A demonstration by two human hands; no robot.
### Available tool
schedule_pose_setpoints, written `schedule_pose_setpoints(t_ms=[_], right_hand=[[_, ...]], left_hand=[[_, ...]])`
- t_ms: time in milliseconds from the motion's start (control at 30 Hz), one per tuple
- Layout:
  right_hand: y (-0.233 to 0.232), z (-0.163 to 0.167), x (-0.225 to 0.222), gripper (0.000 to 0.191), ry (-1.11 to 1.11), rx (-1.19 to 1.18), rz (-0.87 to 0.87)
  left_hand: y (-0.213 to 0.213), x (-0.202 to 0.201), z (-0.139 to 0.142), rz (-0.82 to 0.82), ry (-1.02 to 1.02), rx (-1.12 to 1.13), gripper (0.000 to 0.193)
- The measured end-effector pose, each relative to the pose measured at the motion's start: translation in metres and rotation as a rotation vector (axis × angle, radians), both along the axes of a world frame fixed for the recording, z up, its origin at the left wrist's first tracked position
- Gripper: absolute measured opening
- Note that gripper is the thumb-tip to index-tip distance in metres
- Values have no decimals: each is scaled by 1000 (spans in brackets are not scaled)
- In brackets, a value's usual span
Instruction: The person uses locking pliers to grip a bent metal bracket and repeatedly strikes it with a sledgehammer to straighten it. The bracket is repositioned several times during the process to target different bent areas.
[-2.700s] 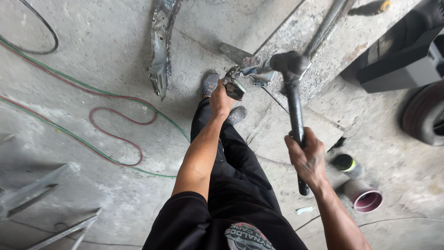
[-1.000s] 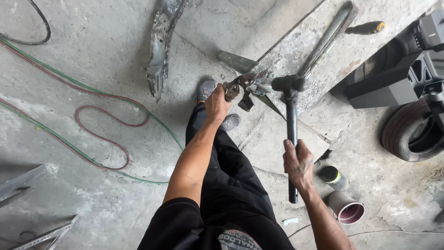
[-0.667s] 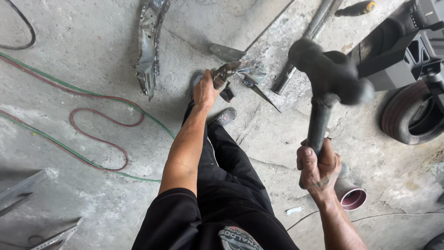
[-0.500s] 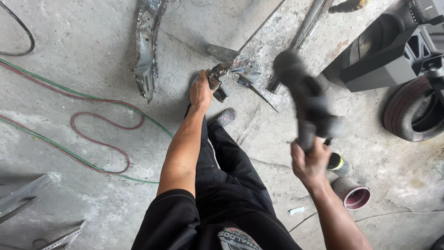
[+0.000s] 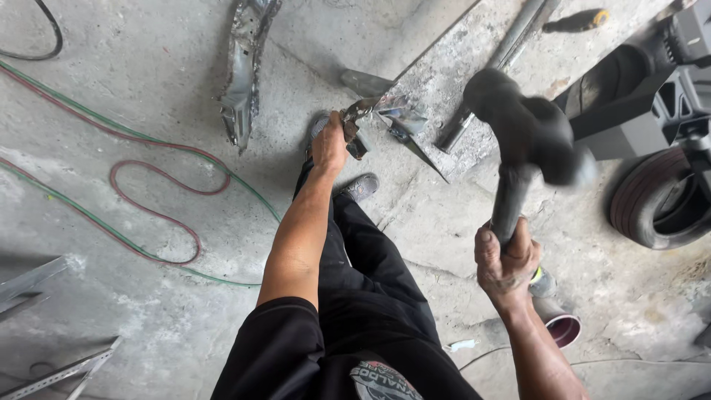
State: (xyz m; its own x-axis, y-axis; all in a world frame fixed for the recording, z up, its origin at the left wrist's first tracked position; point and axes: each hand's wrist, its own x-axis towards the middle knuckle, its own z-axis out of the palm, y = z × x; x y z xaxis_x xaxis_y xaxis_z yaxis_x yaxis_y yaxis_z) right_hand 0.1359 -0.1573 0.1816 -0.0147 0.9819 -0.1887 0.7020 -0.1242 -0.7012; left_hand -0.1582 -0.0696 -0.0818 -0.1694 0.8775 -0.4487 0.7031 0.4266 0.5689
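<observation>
Gripping a black sledgehammer (image 5: 529, 137) raised (blurred) in the right hand (image 5: 506, 259) | left hand (image 5: 329, 144) clamps pliers (image 5: 354, 130) on bent scrap metal (image 5: 400, 118) against the steel plate (image 5: 452, 81) on the concrete floor (image 5: 133, 89) | judgement: strike squarely, clear of fingers.

- Bright, even daylight; source possibly overhead and diffuse.
- Soft, short shadows under the metal scrap (image 5: 244, 74) and beside the hoses (image 5: 148, 185).
- Mild glare off the pale concrete floor (image 5: 111, 89) and the bent sheet piece (image 5: 392, 111).
- Heavy motion blur on the hammer (image 5: 529, 141) head; right hand (image 5: 507, 259) slightly soft.
- Left hand (image 5: 329, 144) sharp.
- Slight wide-angle stretch toward the corners.
</observation>
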Motion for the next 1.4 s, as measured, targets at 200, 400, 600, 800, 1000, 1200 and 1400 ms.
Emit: schedule_pose_setpoints(t_ms=[200,400,600,800,1000,1200,1400], right_hand=[[23,-62,-21,34,-401,-330,167],[2,-58,-28,45,-161,-488,-92],[-37,-46,-26,55,-88,-603,-276],[-46,-46,-27,56,-33,-640,-358],[-34,-50,-34,55,-55,-596,-317],[-25,-55,-34,50,-88,-643,-304],[-27,-55,-38,48,-89,-589,-255]], left_hand=[[-4,-1,4,12,-39,0,43],[-21,6,20,59,-126,-34,42],[-38,-3,17,183,-400,22,37],[-19,-20,16,77,-284,136,52],[0,-35,37,83,-525,-21,49],[0,-33,61,127,-641,-231,28],[14,-42,94,323,-882,-485,16]])
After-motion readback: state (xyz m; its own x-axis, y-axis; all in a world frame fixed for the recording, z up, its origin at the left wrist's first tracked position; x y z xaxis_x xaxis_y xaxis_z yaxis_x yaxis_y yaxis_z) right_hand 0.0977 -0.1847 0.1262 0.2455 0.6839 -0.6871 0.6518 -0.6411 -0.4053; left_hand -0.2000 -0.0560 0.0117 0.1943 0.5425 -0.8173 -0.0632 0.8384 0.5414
